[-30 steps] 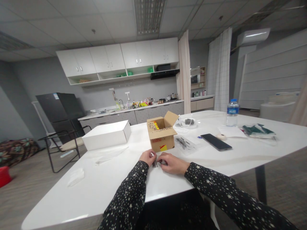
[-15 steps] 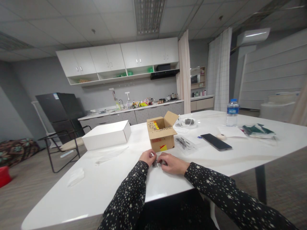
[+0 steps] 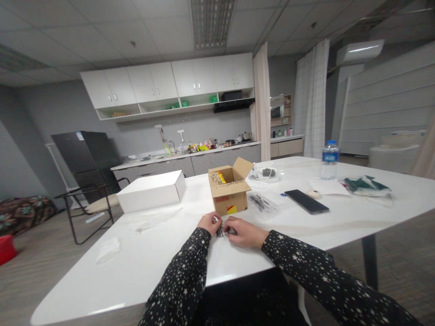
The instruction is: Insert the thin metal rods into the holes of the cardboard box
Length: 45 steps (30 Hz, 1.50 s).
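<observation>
Between my two hands I see a small bundle of thin dark metal pieces (image 3: 219, 232); they are too small to say exactly what they are. The bundle stands low over the white table (image 3: 152, 258), close to the near edge and just in front of the open cardboard box (image 3: 228, 190). My left hand (image 3: 210, 223) has its fingers curled narrowly around the upper end of the bundle. My right hand (image 3: 245, 232) lies with its side on the table and its fingertips pinched toward the same bundle, but I cannot tell how firmly it holds. Both sleeves are black with white stars. Right of the box lies a clear plastic bag with dark small parts (image 3: 260, 202), then a black phone (image 3: 306, 201) lying flat, and farther away a water bottle (image 3: 329, 160) standing upright. Left of the box rests a closed white box (image 3: 152, 191), well apart from my hands.
</observation>
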Tool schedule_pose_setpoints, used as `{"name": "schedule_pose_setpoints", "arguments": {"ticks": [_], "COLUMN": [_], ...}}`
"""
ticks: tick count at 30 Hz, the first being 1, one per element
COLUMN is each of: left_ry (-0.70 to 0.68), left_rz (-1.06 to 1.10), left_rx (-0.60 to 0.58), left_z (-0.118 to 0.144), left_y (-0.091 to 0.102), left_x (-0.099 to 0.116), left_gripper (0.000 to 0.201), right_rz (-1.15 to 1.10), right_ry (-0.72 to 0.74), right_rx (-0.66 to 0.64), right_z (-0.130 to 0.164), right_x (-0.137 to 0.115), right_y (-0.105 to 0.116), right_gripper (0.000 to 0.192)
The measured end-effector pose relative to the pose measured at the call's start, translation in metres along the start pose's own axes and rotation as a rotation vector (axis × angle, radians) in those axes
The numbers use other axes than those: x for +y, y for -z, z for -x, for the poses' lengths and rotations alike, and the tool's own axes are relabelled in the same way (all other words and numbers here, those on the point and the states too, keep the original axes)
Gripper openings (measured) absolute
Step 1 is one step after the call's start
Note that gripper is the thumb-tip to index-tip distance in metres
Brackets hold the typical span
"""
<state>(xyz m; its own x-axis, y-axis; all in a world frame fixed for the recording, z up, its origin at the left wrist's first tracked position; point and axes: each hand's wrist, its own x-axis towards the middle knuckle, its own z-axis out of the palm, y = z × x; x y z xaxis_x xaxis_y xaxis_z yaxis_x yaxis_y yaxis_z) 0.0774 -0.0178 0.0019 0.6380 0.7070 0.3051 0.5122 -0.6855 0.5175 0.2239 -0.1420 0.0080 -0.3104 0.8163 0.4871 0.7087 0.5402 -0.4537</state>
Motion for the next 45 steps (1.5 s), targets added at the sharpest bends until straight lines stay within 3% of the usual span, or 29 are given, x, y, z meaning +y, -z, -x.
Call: {"name": "schedule_pose_setpoints", "arguments": {"ticks": [5,28,45], "left_ry": [0.0,-0.006,0.015], "left_rz": [-0.003,-0.029,-0.037], "left_rx": [-0.005,-0.008,-0.032], "left_z": [-0.0008,-0.0025,-0.0013], "left_y": [-0.0019,-0.0043,-0.0025], "left_x": [-0.0023,-0.0066,-0.0016], "left_gripper": [0.011,0.011,0.01], "right_rz": [0.006,-0.026,0.004], "right_ry": [0.001,-0.085,-0.111], "right_rx": [-0.015,0.036,0.037], "right_z": [-0.0001,-0.0036,-0.0081], "right_x": [0.0026,0.0022,0.0063], "right_y": [-0.0016,-0.004,-0.0056], "right_gripper": [0.023,0.004,0.008]}}
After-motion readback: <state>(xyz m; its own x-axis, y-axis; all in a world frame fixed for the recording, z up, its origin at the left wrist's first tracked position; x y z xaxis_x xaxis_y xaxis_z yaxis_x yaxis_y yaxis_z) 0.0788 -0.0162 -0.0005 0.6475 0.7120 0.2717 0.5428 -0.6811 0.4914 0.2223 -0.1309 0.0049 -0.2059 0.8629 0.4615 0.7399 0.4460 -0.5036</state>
